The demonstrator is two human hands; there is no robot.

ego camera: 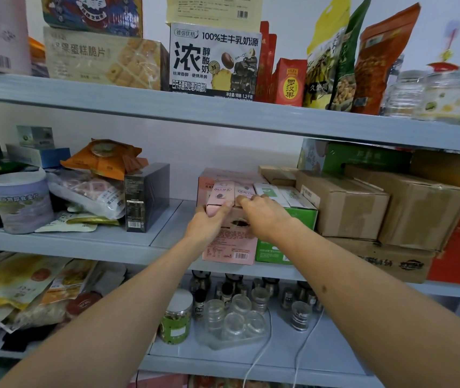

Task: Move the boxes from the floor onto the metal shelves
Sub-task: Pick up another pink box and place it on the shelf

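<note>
Presently, your stock, largest first: metal shelves (pixel 223 119), three tiers; brown carton (pixel 343 205), middle tier, right; green box (pixel 287 245) beside it; pink box (pixel 230 249) at the middle tier's front edge, touching the green one. Your left hand (pixel 207 222) and right hand (pixel 265 217) both grasp the pink box's top.

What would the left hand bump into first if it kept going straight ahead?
Probably the pink box: the left hand already rests on its front top edge. Past that, another pink box stands behind, though depth is hard to judge.
</note>
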